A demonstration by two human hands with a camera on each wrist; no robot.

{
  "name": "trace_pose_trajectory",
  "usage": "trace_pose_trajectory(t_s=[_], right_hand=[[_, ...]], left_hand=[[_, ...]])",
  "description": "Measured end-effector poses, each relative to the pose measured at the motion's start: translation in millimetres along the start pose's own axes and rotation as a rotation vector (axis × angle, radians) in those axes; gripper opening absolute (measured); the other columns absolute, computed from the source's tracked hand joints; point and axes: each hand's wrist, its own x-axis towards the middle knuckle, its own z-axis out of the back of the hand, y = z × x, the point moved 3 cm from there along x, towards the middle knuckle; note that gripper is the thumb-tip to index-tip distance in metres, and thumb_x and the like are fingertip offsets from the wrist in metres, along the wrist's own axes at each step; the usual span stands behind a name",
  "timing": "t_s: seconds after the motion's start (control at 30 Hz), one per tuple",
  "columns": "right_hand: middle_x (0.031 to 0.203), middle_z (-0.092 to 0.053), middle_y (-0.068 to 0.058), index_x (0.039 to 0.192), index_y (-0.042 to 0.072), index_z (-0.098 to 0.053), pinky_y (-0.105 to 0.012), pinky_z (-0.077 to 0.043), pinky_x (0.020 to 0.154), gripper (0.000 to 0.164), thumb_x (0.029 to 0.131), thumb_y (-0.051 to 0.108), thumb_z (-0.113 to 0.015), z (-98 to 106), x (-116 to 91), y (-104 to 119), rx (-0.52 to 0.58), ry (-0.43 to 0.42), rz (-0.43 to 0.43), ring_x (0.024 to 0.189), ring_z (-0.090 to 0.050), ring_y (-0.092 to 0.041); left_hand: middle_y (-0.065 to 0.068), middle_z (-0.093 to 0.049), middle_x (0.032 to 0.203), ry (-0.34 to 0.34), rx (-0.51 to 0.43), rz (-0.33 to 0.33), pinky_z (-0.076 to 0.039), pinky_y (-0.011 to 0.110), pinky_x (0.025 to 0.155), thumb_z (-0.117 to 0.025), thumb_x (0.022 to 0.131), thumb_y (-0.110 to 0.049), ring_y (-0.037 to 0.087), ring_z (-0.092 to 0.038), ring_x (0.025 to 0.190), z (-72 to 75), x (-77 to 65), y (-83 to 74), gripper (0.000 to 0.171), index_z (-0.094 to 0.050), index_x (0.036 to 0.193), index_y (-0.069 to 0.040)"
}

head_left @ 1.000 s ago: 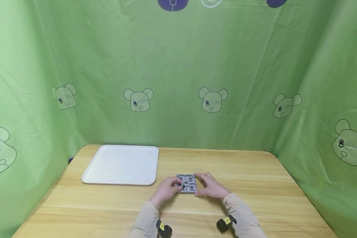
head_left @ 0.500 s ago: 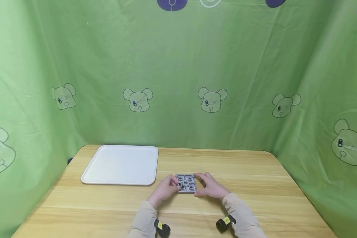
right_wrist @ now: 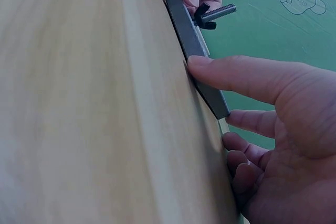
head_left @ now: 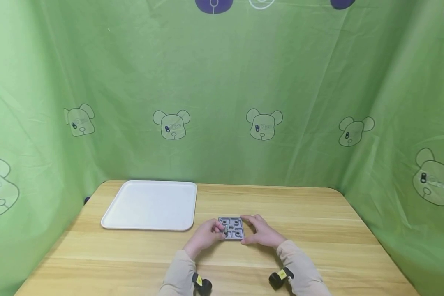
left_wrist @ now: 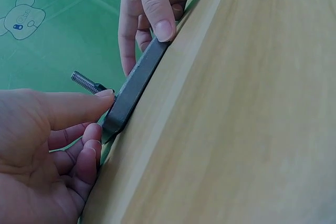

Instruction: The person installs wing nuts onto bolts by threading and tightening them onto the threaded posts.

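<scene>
A square grey metal plate (head_left: 236, 227) with round sockets and recesses lies flat on the wooden table between both hands. From its left part a threaded bolt (right_wrist: 223, 11) sticks up, with a black wing nut (right_wrist: 206, 25) low on its thread. My left hand (head_left: 206, 234) pinches at the wing nut; in the left wrist view its thumb touches the nut's wing, and the other fingers curl beside the plate's corner. My right hand (head_left: 263, 233) grips the plate's right side, thumb on the near edge and index finger at the far corner.
A white rectangular tray (head_left: 151, 205) lies at the back left of the table (head_left: 299, 213). Green curtains (head_left: 222, 156) with bear drawings stand behind and on both sides. A black wrist camera (head_left: 203, 285) is strapped to the left sleeve and another wrist camera (head_left: 276, 280) to the right.
The wing nut's wings have turned between the left fingers, which shift slightly around it. My right hand and the plate keep their place.
</scene>
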Motion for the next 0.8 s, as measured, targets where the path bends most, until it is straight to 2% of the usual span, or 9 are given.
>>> trace_pose_trajectory(t_s=[0.8], right_hand=[[0.116, -0.049, -0.014, 0.143, 0.007, -0.044, -0.056, -0.041, 0.099, 0.087, 0.069, 0.028, -0.084, 0.4, 0.0, 2.7, -0.017, 0.003, 0.009, 0.108, -0.048, -0.026]], left_hand=[[0.000, -0.053, 0.082, -0.024, 0.105, -0.053, -0.038, 0.027, 0.071, -0.071, 0.083, -0.008, 0.013, -0.046, 0.077, -3.0, 3.7, -1.2, 0.015, -0.067, 0.097, -0.007]])
